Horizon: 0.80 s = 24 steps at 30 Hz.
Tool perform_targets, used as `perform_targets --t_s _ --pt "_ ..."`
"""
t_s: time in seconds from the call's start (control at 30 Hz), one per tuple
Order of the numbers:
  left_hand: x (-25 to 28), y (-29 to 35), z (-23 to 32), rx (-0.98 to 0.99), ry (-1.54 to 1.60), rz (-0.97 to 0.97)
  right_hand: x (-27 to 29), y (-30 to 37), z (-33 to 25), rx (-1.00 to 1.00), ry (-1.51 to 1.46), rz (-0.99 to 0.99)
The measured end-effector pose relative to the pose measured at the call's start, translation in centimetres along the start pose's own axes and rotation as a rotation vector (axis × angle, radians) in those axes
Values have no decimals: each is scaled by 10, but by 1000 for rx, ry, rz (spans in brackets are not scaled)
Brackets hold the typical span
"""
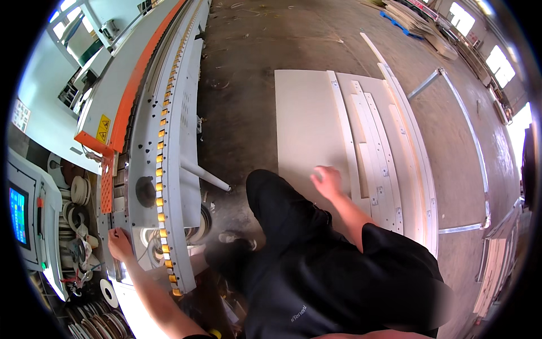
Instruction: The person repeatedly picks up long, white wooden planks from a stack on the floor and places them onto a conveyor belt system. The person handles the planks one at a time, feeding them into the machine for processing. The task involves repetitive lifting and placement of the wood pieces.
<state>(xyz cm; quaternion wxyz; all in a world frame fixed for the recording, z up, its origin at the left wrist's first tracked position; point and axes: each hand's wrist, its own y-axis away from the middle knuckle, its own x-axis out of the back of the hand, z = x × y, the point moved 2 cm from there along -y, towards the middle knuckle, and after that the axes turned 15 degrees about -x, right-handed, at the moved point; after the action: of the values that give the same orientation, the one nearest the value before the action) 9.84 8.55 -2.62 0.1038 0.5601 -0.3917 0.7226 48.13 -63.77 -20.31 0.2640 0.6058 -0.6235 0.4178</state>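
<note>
My left hand (pixel 119 244) is at the near end of a long edge-banding machine (pixel 186 124), just below a perforated orange plate (pixel 106 186). Its fingers are drawn together at the machine's edge, and whatever they pinch is too small to make out. My right hand (pixel 327 182) hovers over a large pale panel (pixel 307 124), its thumb and loosely bent fingers apart and nothing visible between them. Beside that hand, several narrow pale strips (pixel 344 124) lie lengthwise on the panel, some with small labels.
Yellow rollers (pixel 160 158) line the machine's side rail, and a grey bar (pixel 206 175) juts toward my knee. At far left stand a control screen (pixel 18 214) and rolls of edge tape (pixel 80 190). A metal frame (pixel 463 113) stands right of the panel; boards (pixel 409 20) are stacked beyond.
</note>
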Motion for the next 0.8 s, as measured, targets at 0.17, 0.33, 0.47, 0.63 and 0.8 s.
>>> perform_targets --t_s 0.17,0.33,0.47,0.63,0.8 --pt "3 2 6 -19 -13 4 33 21 111 -538 384 -4" --pt "-2 2 -1 -33 -21 26 30 50 134 -490 348 4" --pt "-1 2 -2 -34 -33 8 6 51 114 -437 285 17" --pt "2 2 2 -33 -48 45 -16 35 94 -419 198 43" --pt "6 2 11 15 26 8 -18 23 81 -505 189 -27"
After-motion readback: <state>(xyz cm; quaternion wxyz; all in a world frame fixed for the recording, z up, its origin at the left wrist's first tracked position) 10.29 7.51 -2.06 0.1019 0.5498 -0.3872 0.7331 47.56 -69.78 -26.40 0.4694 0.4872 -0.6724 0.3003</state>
